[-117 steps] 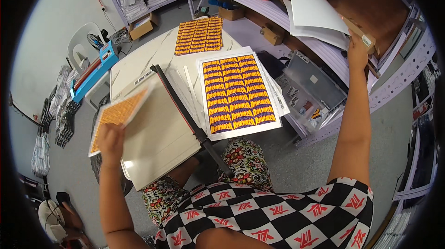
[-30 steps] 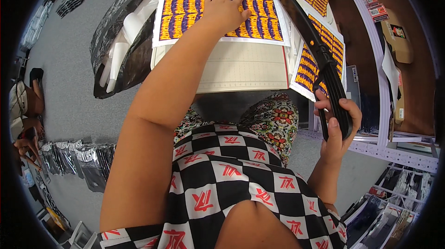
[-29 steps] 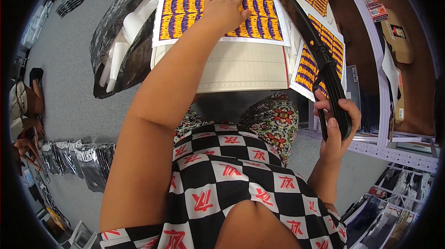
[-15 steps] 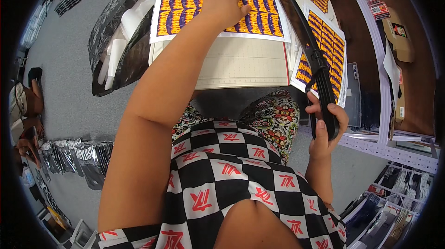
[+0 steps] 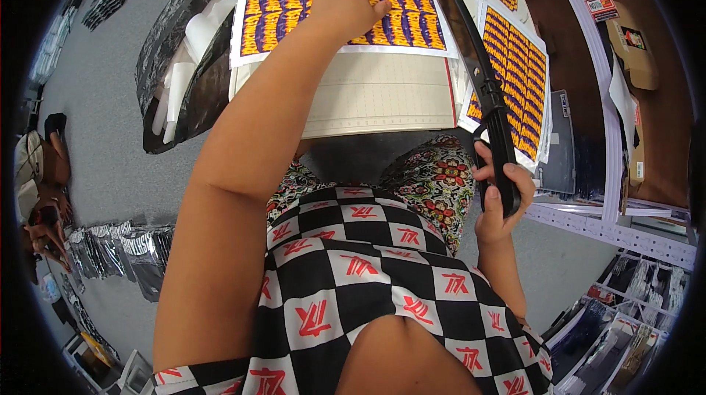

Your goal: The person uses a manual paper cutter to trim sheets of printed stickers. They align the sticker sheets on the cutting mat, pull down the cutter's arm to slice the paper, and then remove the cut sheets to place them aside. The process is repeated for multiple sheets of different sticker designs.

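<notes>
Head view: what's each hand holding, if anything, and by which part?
Right hand: the guillotine paper cutter, by its black handle. Left hand: nothing gripped; it lies spread on the yellow-and-purple printed sheet.

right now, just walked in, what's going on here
A person's left hand lies spread on a purple-and-orange printed sheet resting on a paper cutter. Their right hand grips the cutter's black handle. Another patterned sheet lies to the right. Whether the blade touches the sheet isn't clear.
</notes>
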Available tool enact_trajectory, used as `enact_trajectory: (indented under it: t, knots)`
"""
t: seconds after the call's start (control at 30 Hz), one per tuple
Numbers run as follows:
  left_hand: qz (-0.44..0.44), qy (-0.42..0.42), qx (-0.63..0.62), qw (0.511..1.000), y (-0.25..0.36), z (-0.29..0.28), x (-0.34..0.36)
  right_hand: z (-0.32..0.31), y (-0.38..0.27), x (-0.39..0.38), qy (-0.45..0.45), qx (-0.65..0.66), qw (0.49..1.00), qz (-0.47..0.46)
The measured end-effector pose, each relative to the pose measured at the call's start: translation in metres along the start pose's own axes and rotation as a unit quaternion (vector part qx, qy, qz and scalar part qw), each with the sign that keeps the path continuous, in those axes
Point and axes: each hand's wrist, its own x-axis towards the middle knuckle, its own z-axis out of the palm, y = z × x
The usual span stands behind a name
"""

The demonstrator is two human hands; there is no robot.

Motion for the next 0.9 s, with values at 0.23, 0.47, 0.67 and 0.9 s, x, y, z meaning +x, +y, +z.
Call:
enact_trajectory:
  t: [0.23, 0.47, 0.67, 0.9]
  knots:
    - [-0.002, 0.006, 0.005, 1.0, 0.0, 0.003, 0.0, -0.001, 0.01, -0.008, -0.013, -0.016, 1.0, -0.009]
    - [0.003, 0.002, 0.021, 1.0, -0.001, 0.003, 0.0, -0.001, 0.019, -0.013, -0.017, 0.0, 1.0, -0.017]
    - [0.016, 0.02, 0.055, 0.998, -0.006, 0.012, 0.003, 0.003, 0.021, -0.014, 0.008, 0.048, 0.998, -0.027]
    - [0.016, 0.021, 0.012, 1.0, -0.006, 0.009, 0.002, 0.004, 0.028, -0.02, 0.013, 0.057, 0.998, -0.03]
